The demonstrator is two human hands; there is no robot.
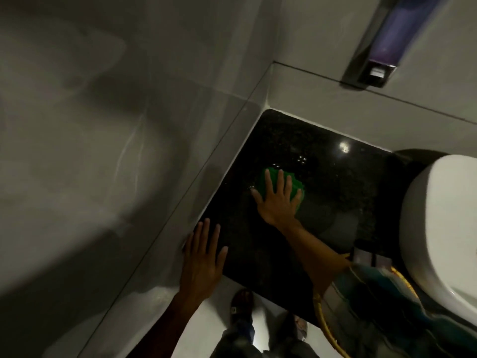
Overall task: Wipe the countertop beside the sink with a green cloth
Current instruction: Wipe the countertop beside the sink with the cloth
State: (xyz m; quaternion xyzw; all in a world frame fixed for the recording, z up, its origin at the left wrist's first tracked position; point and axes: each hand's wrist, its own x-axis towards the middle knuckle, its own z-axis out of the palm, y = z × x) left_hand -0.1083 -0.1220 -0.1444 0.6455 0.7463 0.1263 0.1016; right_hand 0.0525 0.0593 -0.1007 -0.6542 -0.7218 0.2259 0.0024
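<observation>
The black speckled countertop (322,156) fills the corner between two grey walls. A green cloth (293,183) lies flat on it near the middle. My right hand (280,200) presses down on the cloth with fingers spread, covering most of it. My left hand (202,257) rests flat with fingers apart on the counter's front left corner, against the wall, holding nothing. The white sink basin (438,220) sits at the right edge of the counter.
A wall-mounted soap dispenser (379,45) hangs above the counter at top right. The grey tiled wall (103,151) runs along the left side. Below the counter's front edge I see my feet in sandals (242,306) on a light floor.
</observation>
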